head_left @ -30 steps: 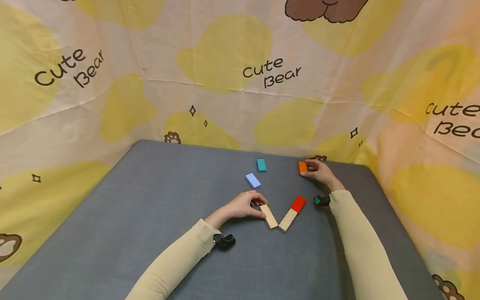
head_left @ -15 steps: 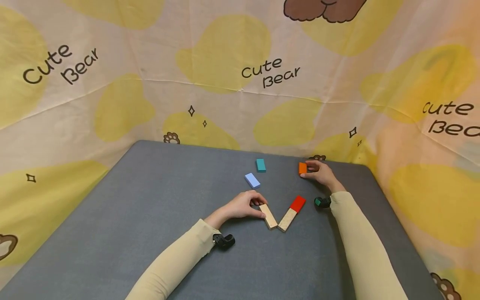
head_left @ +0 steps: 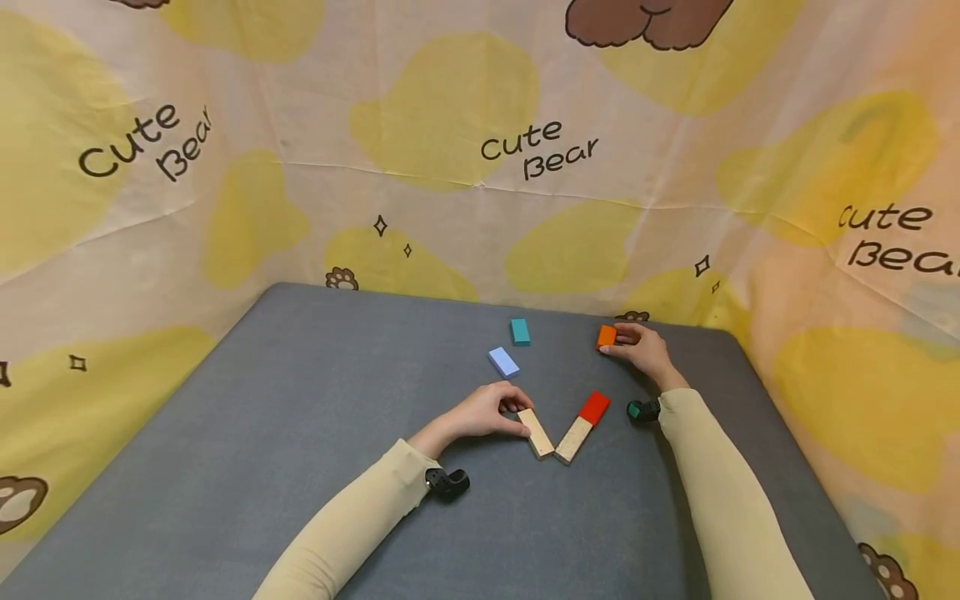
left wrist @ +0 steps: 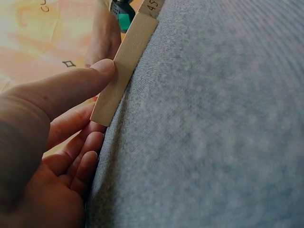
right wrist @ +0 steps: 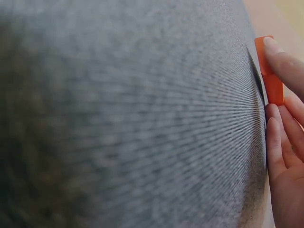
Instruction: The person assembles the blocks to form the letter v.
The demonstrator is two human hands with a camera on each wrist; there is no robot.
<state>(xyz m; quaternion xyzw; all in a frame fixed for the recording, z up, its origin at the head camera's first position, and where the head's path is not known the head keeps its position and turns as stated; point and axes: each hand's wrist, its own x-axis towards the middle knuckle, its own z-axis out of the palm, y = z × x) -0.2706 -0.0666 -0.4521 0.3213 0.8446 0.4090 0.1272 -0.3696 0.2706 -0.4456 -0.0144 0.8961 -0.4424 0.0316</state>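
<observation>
On the grey table (head_left: 337,392), the left hand (head_left: 483,412) pinches a plain wooden block (head_left: 536,436); near the far edge, the right hand (head_left: 642,352) pinches the orange block (head_left: 606,337). No clear change over the last second; the work appears unadvanced.

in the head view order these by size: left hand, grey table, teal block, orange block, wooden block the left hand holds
1. Grey table
2. Left hand
3. Held wooden block
4. Teal block, orange block: too alike to rank; the right hand partly covers the orange one.
</observation>
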